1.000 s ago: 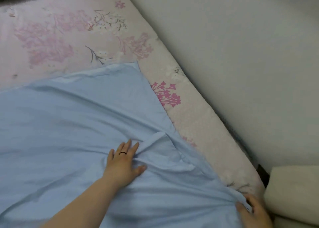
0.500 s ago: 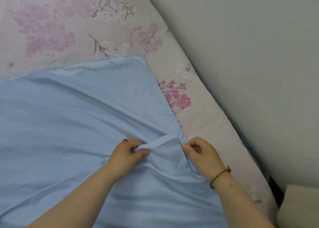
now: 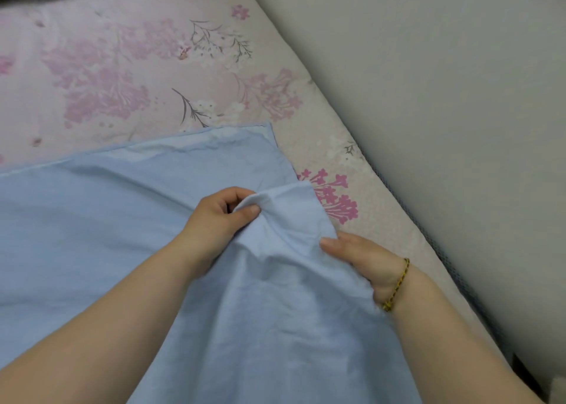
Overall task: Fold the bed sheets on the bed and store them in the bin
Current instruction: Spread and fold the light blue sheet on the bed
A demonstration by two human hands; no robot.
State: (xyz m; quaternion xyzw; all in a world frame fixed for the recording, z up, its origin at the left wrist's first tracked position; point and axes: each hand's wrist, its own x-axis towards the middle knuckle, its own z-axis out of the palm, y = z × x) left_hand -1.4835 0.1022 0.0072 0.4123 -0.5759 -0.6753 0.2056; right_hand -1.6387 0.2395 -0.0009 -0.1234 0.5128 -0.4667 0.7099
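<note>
A light blue bed sheet (image 3: 101, 217) lies spread over the bed, its far corner pointing up toward the wall. My left hand (image 3: 219, 220) pinches a raised fold of the sheet between thumb and curled fingers. My right hand (image 3: 361, 262), with a beaded bracelet at the wrist, grips the sheet's right edge a little lower, its fingers hidden under the cloth. The fabric between both hands is lifted off the bed and drapes down over my forearms. No bin is in view.
The bed (image 3: 128, 76) has a pink floral cover that shows beyond the blue sheet. A plain grey wall (image 3: 444, 97) runs right along the bed's right side. A dark gap lies between mattress edge and wall at lower right.
My left hand went from lying flat on the sheet to pinching a fold. My right hand came up from the lower right corner, took the edge, and both have raised the cloth.
</note>
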